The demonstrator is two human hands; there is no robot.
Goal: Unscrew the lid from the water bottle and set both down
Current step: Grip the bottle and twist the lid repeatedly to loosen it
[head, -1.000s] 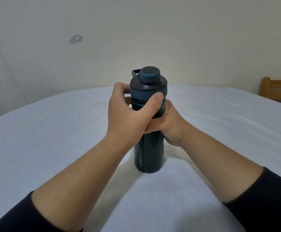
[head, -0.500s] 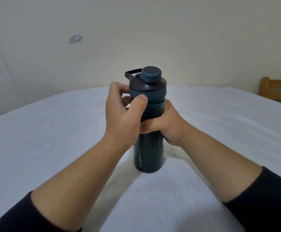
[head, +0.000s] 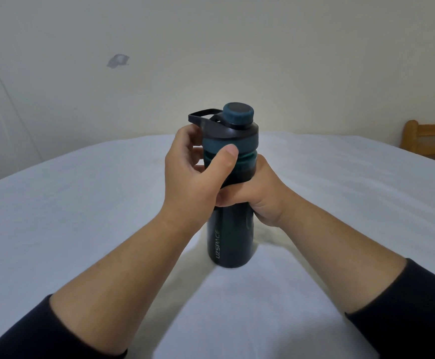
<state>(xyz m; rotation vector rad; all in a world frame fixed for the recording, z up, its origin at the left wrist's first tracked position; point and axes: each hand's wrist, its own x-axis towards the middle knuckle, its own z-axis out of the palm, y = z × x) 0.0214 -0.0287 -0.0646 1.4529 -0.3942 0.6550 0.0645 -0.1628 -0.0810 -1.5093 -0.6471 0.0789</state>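
Note:
A dark green water bottle [head: 230, 239] with pale lettering stands upright on the white sheet [head: 81, 203] in the middle of the view. Its teal and black lid [head: 233, 132], with a round cap on top and a black carry loop sticking out to the left, sits on the neck; a strip of lighter green thread shows under it. My left hand [head: 193, 177] wraps the lid from the left, thumb pressed on its front. My right hand [head: 258, 193] grips the bottle's upper body from the right, just below the lid.
The white sheet covers the whole surface around the bottle and sinks a little under it. A wooden chair back [head: 429, 138] stands at the far right edge. A pale wall rises behind.
The lid has turned: its carry loop swung further out to the left and the lid sits higher, showing green thread below. My left thumb shifted along the lid. The bottle stayed put.

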